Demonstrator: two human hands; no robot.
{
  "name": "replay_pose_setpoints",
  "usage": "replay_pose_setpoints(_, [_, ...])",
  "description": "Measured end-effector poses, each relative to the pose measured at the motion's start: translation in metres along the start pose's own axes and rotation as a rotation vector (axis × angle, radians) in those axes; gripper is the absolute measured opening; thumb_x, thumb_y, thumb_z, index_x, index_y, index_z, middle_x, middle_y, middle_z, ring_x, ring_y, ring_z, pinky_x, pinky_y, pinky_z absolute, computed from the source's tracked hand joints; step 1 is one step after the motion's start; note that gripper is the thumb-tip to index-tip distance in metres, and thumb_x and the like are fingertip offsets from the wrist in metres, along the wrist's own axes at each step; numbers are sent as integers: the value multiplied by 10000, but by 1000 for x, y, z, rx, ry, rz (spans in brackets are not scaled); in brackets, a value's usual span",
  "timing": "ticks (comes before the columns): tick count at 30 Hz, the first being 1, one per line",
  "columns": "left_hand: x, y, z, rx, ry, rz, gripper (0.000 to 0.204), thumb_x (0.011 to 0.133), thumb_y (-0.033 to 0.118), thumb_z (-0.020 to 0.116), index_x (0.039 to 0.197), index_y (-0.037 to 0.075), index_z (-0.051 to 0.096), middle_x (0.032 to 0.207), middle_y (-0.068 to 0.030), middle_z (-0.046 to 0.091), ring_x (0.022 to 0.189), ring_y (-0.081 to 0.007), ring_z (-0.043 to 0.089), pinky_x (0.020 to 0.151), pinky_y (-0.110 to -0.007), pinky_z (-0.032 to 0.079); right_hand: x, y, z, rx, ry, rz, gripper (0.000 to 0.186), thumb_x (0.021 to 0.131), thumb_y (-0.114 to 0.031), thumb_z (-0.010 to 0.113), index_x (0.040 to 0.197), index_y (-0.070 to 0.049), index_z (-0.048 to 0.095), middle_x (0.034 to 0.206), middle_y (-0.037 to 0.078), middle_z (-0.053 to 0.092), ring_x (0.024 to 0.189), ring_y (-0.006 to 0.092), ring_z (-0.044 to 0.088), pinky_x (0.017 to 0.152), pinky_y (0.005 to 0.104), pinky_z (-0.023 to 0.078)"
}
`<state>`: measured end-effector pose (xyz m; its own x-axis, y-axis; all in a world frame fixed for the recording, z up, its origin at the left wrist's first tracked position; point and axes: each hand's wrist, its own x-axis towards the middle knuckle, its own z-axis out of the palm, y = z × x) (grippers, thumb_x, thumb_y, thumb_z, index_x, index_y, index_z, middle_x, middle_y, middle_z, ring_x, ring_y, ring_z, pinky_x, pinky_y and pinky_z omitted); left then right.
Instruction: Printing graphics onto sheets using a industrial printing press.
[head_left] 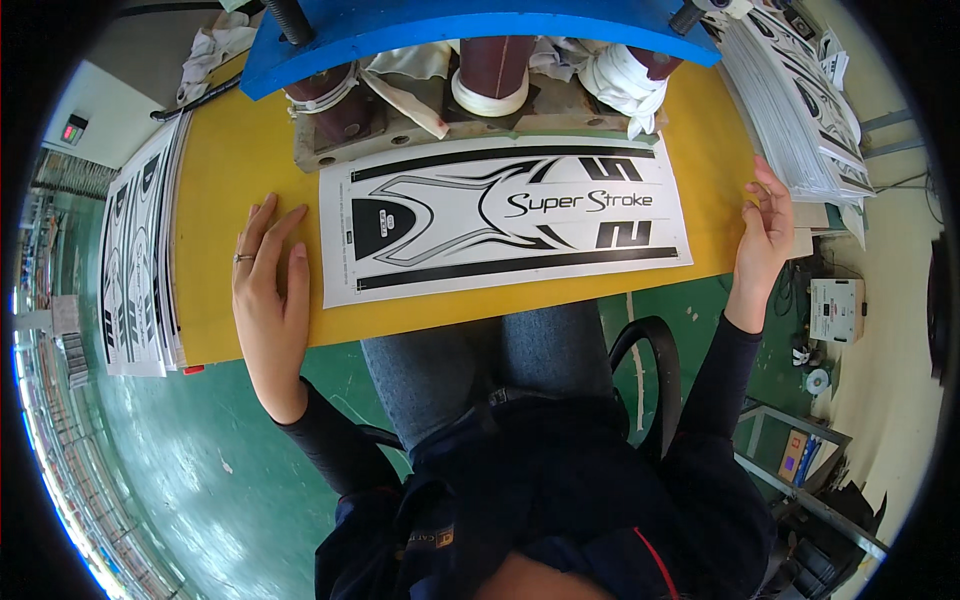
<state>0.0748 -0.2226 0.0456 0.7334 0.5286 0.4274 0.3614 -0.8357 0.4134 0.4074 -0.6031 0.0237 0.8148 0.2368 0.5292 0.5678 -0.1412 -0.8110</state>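
A white printed sheet (455, 210) with black and grey graphics lies flat on the yellow tabletop (440, 313) in front of me. My left hand (270, 275), a ring on one finger, rests on the table just left of the sheet, its fingers spread and holding nothing. Over the table's right side is my right hand (765, 225), apart from the sheet, with loosely bent fingers and nothing visible in them. Its fingertips are close to the near end of a tall stack of printed sheets (770, 110); whether they touch it I cannot tell.
Beyond the sheet stands a press with a blue plate (480, 22), cloth-wrapped dark red columns (495, 70) and a metal base (320, 150). More printed sheets (140, 250) are piled at the left edge. A black chair armrest (665, 375) is beside my legs.
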Motion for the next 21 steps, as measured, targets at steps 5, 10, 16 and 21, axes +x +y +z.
replay_pose_setpoints(5, [1,2,0,-4,-16,-22,321,996,83,527,1267,25,689,1451,-190,590,1372,-366,537,1137,-438,401,1,1,-3,0,3,3,549,794,202,424,1238,-46,630,1445,121,572,1091,137,569,993,273,449])
replay_pose_setpoints(10, [0,3,-2,11,-7,-16,320,998,95,528,1265,30,693,1448,-189,593,1374,-367,535,1138,-442,401,1,-2,0,-45,-14,2,548,803,204,422,1246,-45,627,1444,122,573,1076,138,577,990,272,453])
replay_pose_setpoints(16, [0,2,-2,3,-7,-22,321,1000,97,528,1266,31,694,1446,-188,595,1374,-369,536,1139,-441,401,2,-1,0,-50,-44,-16,520,828,191,408,1230,-48,636,1429,124,588,1048,126,572,962,258,454])
replay_pose_setpoints(21, [-3,2,-5,-12,25,-32,292,995,87,522,1205,13,710,1380,-181,641,1367,-373,542,1123,-450,414,1,4,-3,5,-55,19,478,845,178,411,1195,-48,646,1398,119,608,945,99,537,906,235,443])
